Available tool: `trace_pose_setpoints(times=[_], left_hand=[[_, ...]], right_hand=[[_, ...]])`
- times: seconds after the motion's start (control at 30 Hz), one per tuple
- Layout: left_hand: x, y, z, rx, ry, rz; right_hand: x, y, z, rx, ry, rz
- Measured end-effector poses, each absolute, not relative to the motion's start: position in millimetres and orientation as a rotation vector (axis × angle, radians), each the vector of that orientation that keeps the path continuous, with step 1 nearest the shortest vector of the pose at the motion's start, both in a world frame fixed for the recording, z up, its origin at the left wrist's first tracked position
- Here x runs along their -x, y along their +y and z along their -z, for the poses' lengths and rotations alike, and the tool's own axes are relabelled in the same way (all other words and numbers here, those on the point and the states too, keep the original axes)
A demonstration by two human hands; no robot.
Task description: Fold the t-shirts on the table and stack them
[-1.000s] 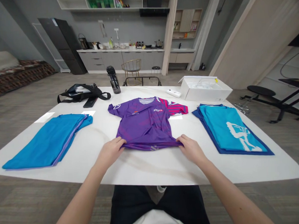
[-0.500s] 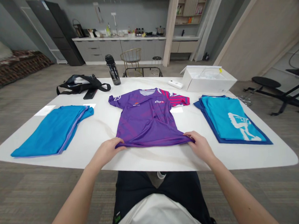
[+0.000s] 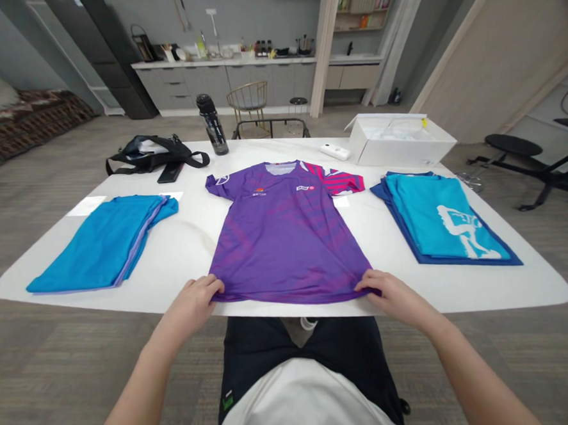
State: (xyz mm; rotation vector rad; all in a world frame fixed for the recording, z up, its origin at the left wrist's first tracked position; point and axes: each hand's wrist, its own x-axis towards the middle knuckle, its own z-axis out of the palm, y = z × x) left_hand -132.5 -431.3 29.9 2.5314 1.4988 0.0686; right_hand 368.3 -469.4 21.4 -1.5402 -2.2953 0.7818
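Note:
A purple short-sleeved T-shirt (image 3: 288,238) lies spread flat, its collar toward the far side and its hem near the table's front edge. One sleeve is purple with a white mark, the other pink striped. My left hand (image 3: 198,301) pinches the left corner of the hem. At the right hem corner, my right hand (image 3: 388,293) grips the cloth between thumb and fingers. Folded blue shirts (image 3: 98,246) are stacked to the left. Another stack of folded shirts (image 3: 433,216), turquoise over dark blue with a white print, lies to the right.
On the white table (image 3: 180,244) stand a black water bottle (image 3: 213,127) and a white box (image 3: 399,141). A black bag (image 3: 150,153), a phone (image 3: 170,173) and a small white device (image 3: 335,151) lie toward the back. A chair (image 3: 248,99) stands beyond.
Both hands have drawn the hem toward me and slightly apart. The shirt's body is now longer and smoother, with the earlier folds across its lower half pulled out.

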Motion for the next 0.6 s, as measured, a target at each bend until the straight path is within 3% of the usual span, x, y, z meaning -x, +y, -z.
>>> trace_pose_setpoints(times=[0.23, 0.43, 0.6], left_hand=[[148, -435, -31, -2.479, 1.603, -0.211], [148, -448, -43, -2.394, 1.587, -0.069], [117, -424, -51, -2.303, 1.448, -0.325]], right_hand=[[-378, -477, -25, 1.599, -2.278, -0.705], [-372, -484, -35, 1.641, -2.305, -0.819], [-360, -458, -32, 1.666, -2.121, -0.72]])
